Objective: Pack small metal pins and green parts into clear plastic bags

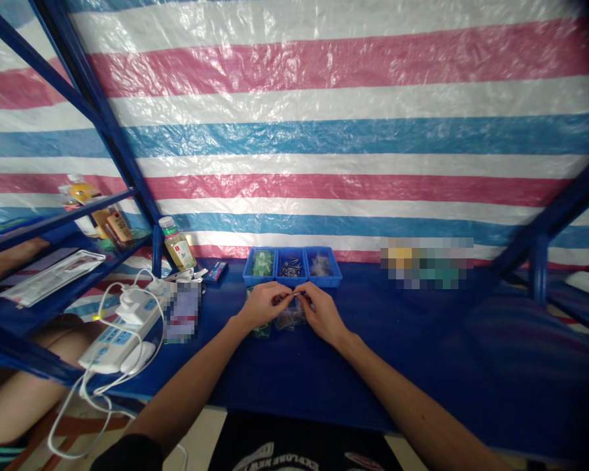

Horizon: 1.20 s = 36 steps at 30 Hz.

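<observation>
My left hand and my right hand meet over the blue table, fingertips pinched together. Between them is a small thin metal piece, too small to name more closely. Just beyond my hands stand three joined blue bins. The left bin holds green pieces, the middle bin dark metal screws, and the right bin clear plastic pieces. Under my fingers lies a clear plastic bag with small contents. A green packet is partly hidden by my left hand.
Left on the table are a white power strip with looping cables, a bottle and a small dark box. A blurred item lies back right. Blue frame posts flank the table. Another person's arm shows far left.
</observation>
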{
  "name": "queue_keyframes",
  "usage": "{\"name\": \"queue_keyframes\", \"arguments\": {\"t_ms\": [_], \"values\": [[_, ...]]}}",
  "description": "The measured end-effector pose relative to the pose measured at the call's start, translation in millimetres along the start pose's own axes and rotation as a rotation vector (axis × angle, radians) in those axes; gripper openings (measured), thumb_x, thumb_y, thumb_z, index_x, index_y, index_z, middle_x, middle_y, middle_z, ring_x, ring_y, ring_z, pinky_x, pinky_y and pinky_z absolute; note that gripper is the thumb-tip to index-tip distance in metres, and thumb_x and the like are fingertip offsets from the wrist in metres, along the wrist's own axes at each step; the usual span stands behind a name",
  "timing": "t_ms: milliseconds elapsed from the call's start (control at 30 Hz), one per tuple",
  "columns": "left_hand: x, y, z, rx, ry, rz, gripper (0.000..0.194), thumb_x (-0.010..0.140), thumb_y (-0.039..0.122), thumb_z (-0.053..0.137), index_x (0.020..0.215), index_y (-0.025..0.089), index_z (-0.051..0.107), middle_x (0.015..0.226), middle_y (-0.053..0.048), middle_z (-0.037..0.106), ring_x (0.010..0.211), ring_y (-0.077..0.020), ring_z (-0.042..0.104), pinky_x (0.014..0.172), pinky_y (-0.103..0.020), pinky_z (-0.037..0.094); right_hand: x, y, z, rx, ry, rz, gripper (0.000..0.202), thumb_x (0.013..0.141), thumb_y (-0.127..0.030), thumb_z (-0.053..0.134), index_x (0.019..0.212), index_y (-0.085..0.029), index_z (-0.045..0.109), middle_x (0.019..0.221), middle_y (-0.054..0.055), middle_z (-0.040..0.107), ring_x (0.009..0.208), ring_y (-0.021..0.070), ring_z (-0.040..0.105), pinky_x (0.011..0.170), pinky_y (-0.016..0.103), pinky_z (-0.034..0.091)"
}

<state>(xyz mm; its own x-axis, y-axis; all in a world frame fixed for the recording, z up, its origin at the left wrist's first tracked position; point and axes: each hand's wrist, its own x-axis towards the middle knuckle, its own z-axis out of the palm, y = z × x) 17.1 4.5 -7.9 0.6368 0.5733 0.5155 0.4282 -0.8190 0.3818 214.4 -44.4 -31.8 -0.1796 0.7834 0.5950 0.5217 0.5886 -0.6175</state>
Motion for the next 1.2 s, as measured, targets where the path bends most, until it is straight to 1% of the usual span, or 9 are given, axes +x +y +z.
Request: {"name": "queue_keyframes", "arguments": {"t_ms": [133,267,733,1033,1200], "values": [[0.0,-0.3,-0.3,0.005,0.006,0.007,0.027,0.099,0.034,0.055,0.092,0.016,0.073,0.074,-0.003,0.063,0.065,-0.0126,0.055,0.064,-0.024,0.043,-0.8,5.0,0.3,-0.027,0.003,0.029,0.017,0.099,-0.021,0.048,0.102,-0.024,0.064,0.096,0.005,0.070,0.089,0.0218,0.066,0.078,0.031,0.049],[0.0,0.6,-0.5,0.008,0.010,0.018,0.026,0.099,0.034,0.055,0.093,0.016,0.073,0.073,-0.003,0.063,0.065,-0.0124,0.055,0.064,-0.023,0.043,-0.8,4.9,0.3,-0.041,0.009,0.049,0.017,0.100,-0.021,0.048,0.100,-0.024,0.064,0.095,0.005,0.070,0.087,0.0214,0.066,0.076,0.030,0.048],[0.7,0.8,-1.2,0.042,0.028,0.050,0.025,0.098,0.032,0.057,0.092,0.015,0.075,0.072,-0.003,0.064,0.064,-0.0117,0.055,0.063,-0.022,0.044,-0.4,4.2,-0.6,-0.077,0.013,0.049,0.014,0.100,-0.022,0.051,0.097,-0.023,0.064,0.095,0.004,0.070,0.086,0.0212,0.064,0.078,0.031,0.047],[0.3,1.0,-1.0,0.046,0.046,0.056,0.024,0.098,0.031,0.058,0.092,0.016,0.075,0.073,-0.003,0.065,0.063,-0.0115,0.055,0.064,-0.023,0.045,1.0,4.9,-1.3,-0.083,0.016,0.039,0.015,0.100,-0.023,0.050,0.094,-0.024,0.064,0.093,0.004,0.069,0.087,0.0220,0.064,0.081,0.032,0.047],[0.3,1.5,-0.7,0.037,0.053,0.065,0.024,0.098,0.031,0.059,0.092,0.015,0.076,0.073,-0.004,0.066,0.062,-0.0113,0.054,0.063,-0.023,0.044,1.8,4.7,-2.1,-0.119,0.012,0.041,0.018,0.103,-0.026,0.048,0.091,-0.024,0.062,0.091,0.004,0.067,0.085,0.0209,0.063,0.081,0.031,0.046]]}}
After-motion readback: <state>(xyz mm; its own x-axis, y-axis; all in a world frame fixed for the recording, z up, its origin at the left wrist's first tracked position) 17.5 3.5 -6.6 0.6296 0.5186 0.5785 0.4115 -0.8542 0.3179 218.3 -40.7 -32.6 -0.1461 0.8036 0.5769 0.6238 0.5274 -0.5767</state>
